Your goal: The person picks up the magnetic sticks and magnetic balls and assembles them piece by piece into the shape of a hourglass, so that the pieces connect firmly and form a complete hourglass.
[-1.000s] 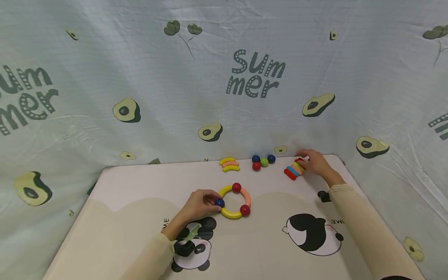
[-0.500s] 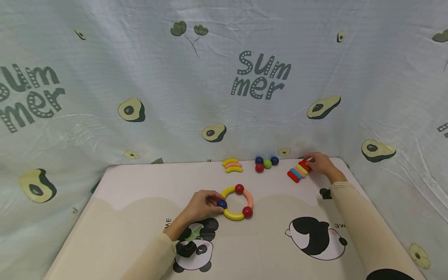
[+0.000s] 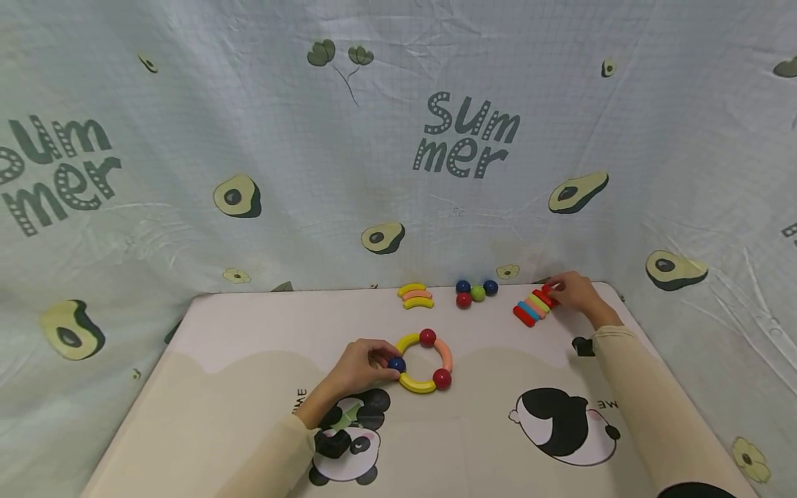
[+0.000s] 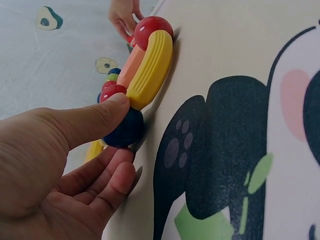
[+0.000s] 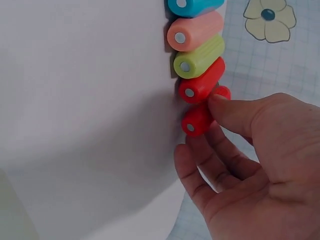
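My left hand [image 3: 361, 368] pinches a dark blue ball [image 4: 126, 129] between thumb and fingers. That ball is part of a ring lying on the table, made up of two yellow curved sticks [image 3: 417, 384], a pink curved stick [image 3: 444, 355] and two red balls [image 3: 442, 378]. At the far right, my right hand [image 3: 578, 296] holds a red magnetic rod [image 5: 196, 120] by thumb and fingertips, at the end of a slanted row. Beside it in the right wrist view lie another red rod [image 5: 202, 84], a lime rod [image 5: 200, 56], a pink rod [image 5: 197, 31] and a blue one [image 5: 197, 6].
Along the back edge sit yellow and pink curved sticks [image 3: 416, 295] and a cluster of blue, red and green balls [image 3: 477, 293]. A printed curtain [image 3: 299, 180] hangs behind the table [image 3: 236, 325], which bears panda drawings.
My right hand's fingers have settled onto the red rod at the far end of the row. My left hand stays on the blue ball. The head view has shifted slightly.
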Demonstrator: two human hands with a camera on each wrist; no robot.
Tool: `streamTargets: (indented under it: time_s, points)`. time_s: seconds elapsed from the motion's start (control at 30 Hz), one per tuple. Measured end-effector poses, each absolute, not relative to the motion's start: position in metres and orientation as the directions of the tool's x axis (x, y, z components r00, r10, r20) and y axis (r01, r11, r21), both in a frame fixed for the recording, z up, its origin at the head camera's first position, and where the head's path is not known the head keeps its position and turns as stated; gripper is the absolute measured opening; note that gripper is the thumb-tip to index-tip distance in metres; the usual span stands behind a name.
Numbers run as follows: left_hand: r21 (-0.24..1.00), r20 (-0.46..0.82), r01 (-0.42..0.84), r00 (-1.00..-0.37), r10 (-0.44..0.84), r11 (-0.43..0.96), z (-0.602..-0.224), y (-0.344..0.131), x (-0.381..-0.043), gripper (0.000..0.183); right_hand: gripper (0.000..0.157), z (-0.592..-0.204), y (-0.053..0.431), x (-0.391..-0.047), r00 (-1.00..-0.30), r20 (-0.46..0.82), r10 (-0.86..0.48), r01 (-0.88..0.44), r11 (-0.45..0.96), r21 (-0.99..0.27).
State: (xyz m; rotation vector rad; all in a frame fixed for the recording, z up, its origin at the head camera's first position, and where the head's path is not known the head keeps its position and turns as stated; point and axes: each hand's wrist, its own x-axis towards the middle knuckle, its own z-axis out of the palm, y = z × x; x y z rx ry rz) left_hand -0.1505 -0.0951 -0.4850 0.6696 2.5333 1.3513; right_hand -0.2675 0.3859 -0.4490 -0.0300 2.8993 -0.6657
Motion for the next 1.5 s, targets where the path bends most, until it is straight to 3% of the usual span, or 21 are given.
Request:
streamTargets:
  time_s: [0.37, 0.8, 1.17, 1.5]
  points:
    - [0.815, 0.081, 0.314, -0.893, 0.442, 0.486, -0.487, -0.095, -0.148, 0.027, 0.032, -0.441, 0.379, -0.238, -0.997, -0.011, -0.080, -0.062, 0.840, -0.539]
    - [0.820, 0.077, 0.301, -0.901, 0.428, 0.486, -0.489, -0.094, -0.151, 0.027, 0.027, -0.438, 0.327, -0.184, -0.961, 0.141, -0.237, -0.269, 0.695, -0.667]
    - [0.828, 0.061, 0.274, -0.911, 0.408, 0.489, -0.490, -0.092, -0.151, 0.029, 0.024, -0.448, 0.253, -0.148, -0.927, 0.142, -0.347, -0.304, 0.470, -0.829]
    - [0.832, 0.053, 0.264, -0.913, 0.405, 0.488, -0.489, -0.089, -0.152, 0.029, 0.026, -0.472, 0.214, -0.131, -0.911, 0.124, -0.393, -0.297, 0.417, -0.859]
